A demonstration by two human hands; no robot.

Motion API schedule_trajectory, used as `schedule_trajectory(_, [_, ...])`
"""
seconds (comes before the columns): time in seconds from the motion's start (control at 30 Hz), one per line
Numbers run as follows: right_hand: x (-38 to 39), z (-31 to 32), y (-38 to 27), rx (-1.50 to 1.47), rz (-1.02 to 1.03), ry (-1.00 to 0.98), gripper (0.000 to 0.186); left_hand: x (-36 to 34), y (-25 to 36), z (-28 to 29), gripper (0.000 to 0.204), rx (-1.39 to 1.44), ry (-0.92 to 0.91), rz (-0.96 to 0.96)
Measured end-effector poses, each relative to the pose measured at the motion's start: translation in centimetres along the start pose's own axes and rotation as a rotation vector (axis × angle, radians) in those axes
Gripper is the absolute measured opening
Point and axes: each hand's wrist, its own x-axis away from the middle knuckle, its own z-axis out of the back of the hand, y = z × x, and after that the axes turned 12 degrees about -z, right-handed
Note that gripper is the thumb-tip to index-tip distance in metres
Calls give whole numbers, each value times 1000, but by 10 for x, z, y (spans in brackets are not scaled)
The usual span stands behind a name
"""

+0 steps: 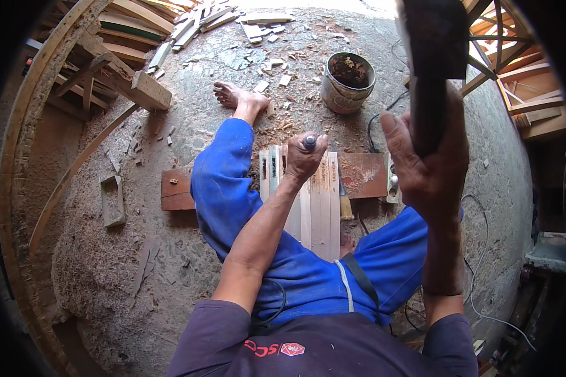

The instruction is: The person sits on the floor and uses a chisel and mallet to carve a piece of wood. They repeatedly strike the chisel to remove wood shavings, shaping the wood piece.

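Observation:
My left hand (pixel 305 158) is closed round an upright chisel (pixel 309 142); its round handle end shows above the fist, while the blade is hidden below. Under that hand, several pale wood strips (pixel 314 213) lie side by side between my legs, with narrow slots cut near their far ends. Raised high on the right and close to the camera, my right hand (pixel 431 163) is wrapped round the handle of a mallet (pixel 435 41) with a dark, bulky head. A second tool with a yellowish handle (pixel 346 206) lies along the strips' right edge.
A reddish-brown board (pixel 366 173) lies crosswise under the strips. Beyond it stands a worn bucket (pixel 341 100) of shavings. Wood offcuts (pixel 201 25) and sawdust litter the floor. A small wooden frame (pixel 105 207) lies left; a cable (pixel 484 251) runs right. Curved timber (pixel 19 138) borders the left.

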Motion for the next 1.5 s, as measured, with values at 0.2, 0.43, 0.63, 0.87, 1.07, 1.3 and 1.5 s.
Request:
schedule_trajectory(0.2, [50, -54, 90, 619, -193, -768, 45, 1, -19, -6, 32, -97, 51, -319])
schedule_trajectory(0.43, [91, -50, 96, -99, -634, -515, 57, 15, 5, 27, 46, -49, -4, 10])
schedule_trajectory(0.63, [97, -44, 124, -192, -726, -516, 59, -20, 23, 18, 43, 91, 128, -12])
schedule_trajectory(0.87, [94, -54, 117, -268, -783, -505, 61, -12, 14, 30, 37, 150, 190, 41])
schedule_trajectory(1.07, [91, -51, 109, -282, -795, -543, 62, -7, 21, 19, 39, 209, 234, 101])
schedule_trajectory(1.3, [89, -47, 102, -206, -755, -580, 63, 3, 6, 13, 42, 133, 208, 60])
schedule_trajectory(1.5, [38, -36, 54, -87, -389, -542, 59, 10, -4, -12, 35, -4, 135, -133])
